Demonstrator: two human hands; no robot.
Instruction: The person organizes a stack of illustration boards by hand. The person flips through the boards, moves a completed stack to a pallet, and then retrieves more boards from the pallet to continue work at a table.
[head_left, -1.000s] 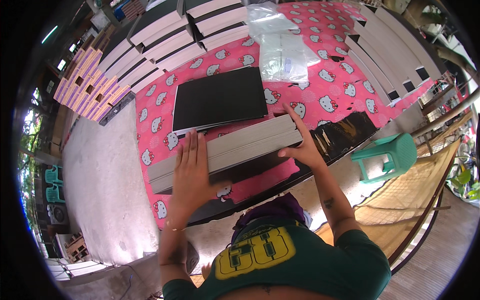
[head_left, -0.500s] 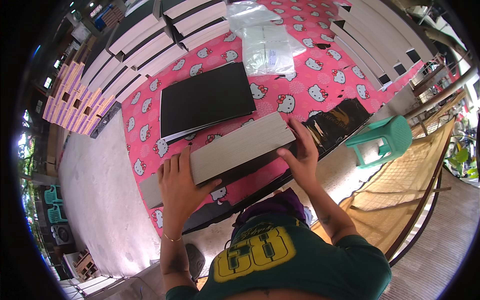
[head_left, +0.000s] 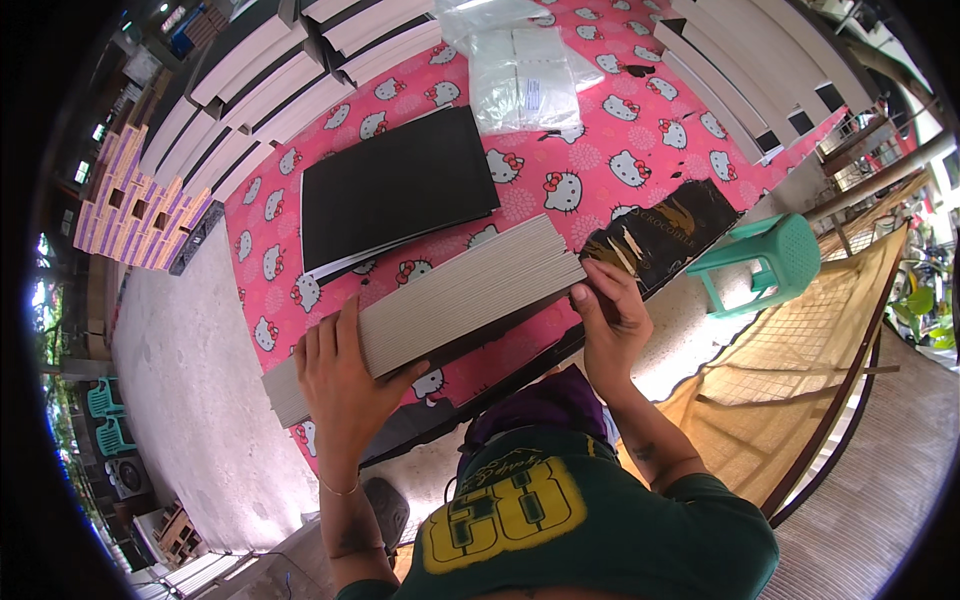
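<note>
A thick stack of thin boards (head_left: pixel 460 285), with pale grey edges and a dark near face, stands on edge across the near part of the table. My left hand (head_left: pixel 345 375) is wrapped over its left part, fingers across the top and thumb on the near side. At the stack's right end, my right hand (head_left: pixel 612 315) pinches the corner with thumb and bent fingers. Just behind the stack lies a low pile of black sheets (head_left: pixel 400 190) with some white edges showing beneath. My palms and the stack's underside are hidden.
The table has a pink patterned cover (head_left: pixel 540 200). Tall stacks of boards (head_left: pixel 270 80) stand at the far left, and more boards (head_left: pixel 750 80) at the far right. Clear plastic bags (head_left: pixel 525 85) lie at the back. A green stool (head_left: pixel 770 265) stands beyond the torn black cover (head_left: pixel 670 230).
My right hand's fingers, spread around the stack's right end before, have drawn together on its corner. My left hand keeps its hold. The whole view has shifted slightly.
</note>
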